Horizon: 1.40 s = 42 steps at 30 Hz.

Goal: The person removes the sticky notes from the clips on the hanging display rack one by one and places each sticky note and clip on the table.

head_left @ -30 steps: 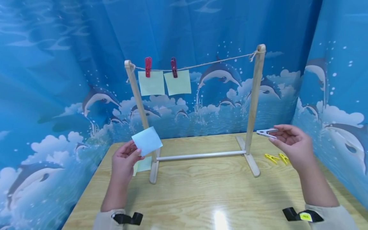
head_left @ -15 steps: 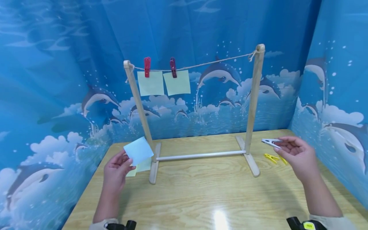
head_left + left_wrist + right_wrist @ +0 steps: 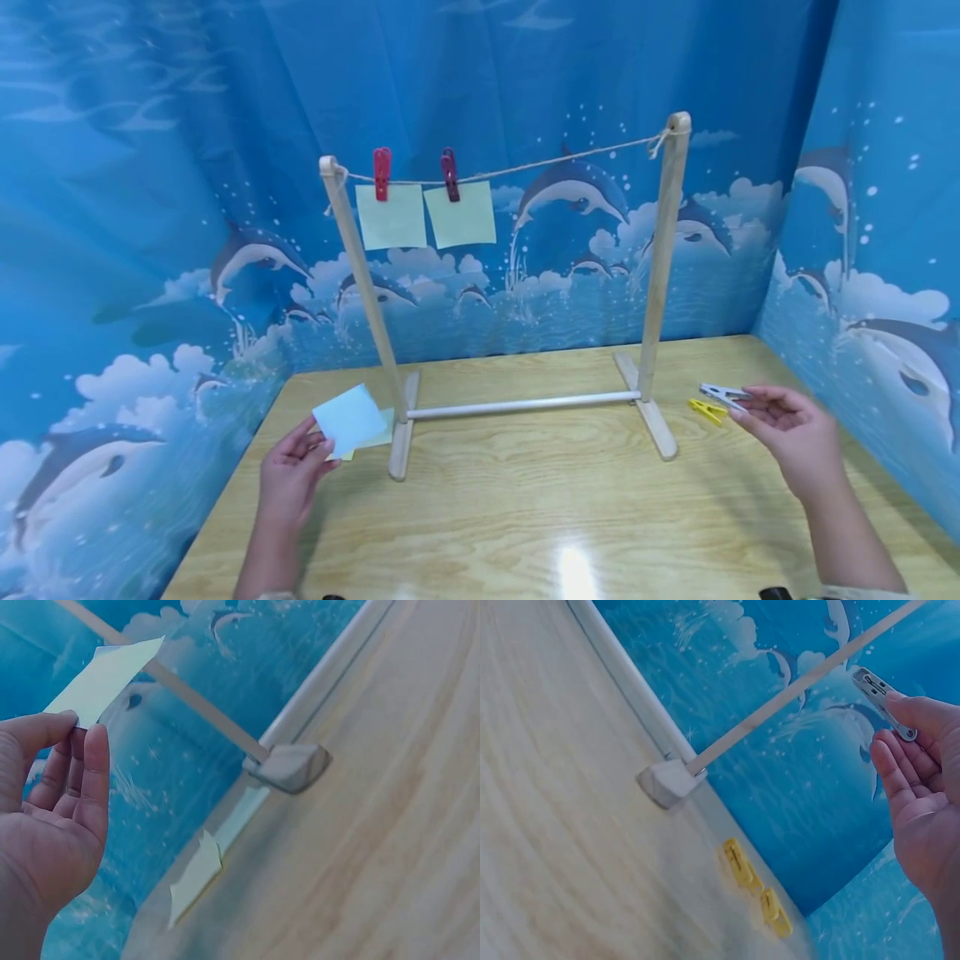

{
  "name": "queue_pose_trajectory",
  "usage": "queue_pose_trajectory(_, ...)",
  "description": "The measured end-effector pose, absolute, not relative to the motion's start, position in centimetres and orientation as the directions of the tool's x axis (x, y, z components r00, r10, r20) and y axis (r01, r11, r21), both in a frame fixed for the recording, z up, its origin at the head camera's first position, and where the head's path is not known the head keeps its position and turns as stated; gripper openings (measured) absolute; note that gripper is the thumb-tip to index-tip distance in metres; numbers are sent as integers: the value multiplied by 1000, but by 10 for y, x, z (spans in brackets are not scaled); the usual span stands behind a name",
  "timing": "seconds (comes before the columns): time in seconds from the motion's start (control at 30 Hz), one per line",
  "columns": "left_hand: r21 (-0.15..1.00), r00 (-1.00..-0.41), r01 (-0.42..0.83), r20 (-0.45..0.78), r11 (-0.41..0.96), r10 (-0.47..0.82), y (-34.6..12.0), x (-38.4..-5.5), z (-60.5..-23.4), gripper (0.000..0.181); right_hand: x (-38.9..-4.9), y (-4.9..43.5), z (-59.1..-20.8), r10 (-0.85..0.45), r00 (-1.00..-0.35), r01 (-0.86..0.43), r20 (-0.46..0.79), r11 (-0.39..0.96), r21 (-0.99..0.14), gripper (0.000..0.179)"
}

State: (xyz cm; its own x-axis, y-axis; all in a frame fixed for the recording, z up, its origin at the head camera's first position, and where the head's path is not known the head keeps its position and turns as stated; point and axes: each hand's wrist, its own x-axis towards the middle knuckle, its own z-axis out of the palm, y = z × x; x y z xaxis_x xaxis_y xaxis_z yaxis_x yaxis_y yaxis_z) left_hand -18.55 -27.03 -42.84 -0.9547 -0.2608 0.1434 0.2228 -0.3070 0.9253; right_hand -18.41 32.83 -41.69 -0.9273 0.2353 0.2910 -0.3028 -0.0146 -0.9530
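My left hand (image 3: 292, 471) pinches a light blue paper square (image 3: 349, 421) by its lower left corner, between thumb and fingers. In the head view that square overlaps pale green and yellow papers (image 3: 196, 874) lying on the table by the rack's left foot. At the right, my right hand (image 3: 798, 437) pinches a grey-white clothespin (image 3: 724, 395) by its handle end, its nose pointing left. Just below it lies a yellow clothespin (image 3: 707, 410); the right wrist view shows a second yellow clothespin (image 3: 775, 913) beside it, hidden by the hand in the head view.
Between two wooden posts (image 3: 663, 258) runs a string (image 3: 555, 164). A red clothespin (image 3: 382, 175) and a dark red clothespin (image 3: 450, 177) hold two pale green squares (image 3: 461, 215) on its left half. A white bar (image 3: 525, 406) joins the feet low over the wooden table (image 3: 510, 508).
Both hands have come down and toward me, the left drifting left with the blue paper, the right drifting right with the grey-white clothespin. Both grips stay the same.
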Motion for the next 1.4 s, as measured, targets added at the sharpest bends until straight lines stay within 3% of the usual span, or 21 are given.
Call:
queue_pose_trajectory(0.33, 949, -946, 173, 85, -265, -312, -283, -179, -455, 49, -184, 338, -445, 212, -935, -297, 285, -27, -954, 36)
queue_pose_trajectory(0.63, 965, -943, 74, -14, -250, -334, -295, -178, -472, 54, -190, 344, -468, 307, -941, -114, 145, 116, -987, 36)
queue_pose_trajectory(0.73, 980, -939, 26, -43, -195, -342, -298, -180, -477, 55, -193, 347, -477, 317, -942, -76, 111, 119, -990, 36)
queue_pose_trajectory(1.03, 995, -932, -100, -95, -4, -351, -304, -188, -493, 58, -201, 349, -493, 374, -924, 89, 75, 402, -911, 47)
queue_pose_trajectory(1.4, 962, -916, -157, -57, 223, -398, -298, -191, -503, 50, -201, 347, -503, 374, -923, 135, 86, 526, -840, 57)
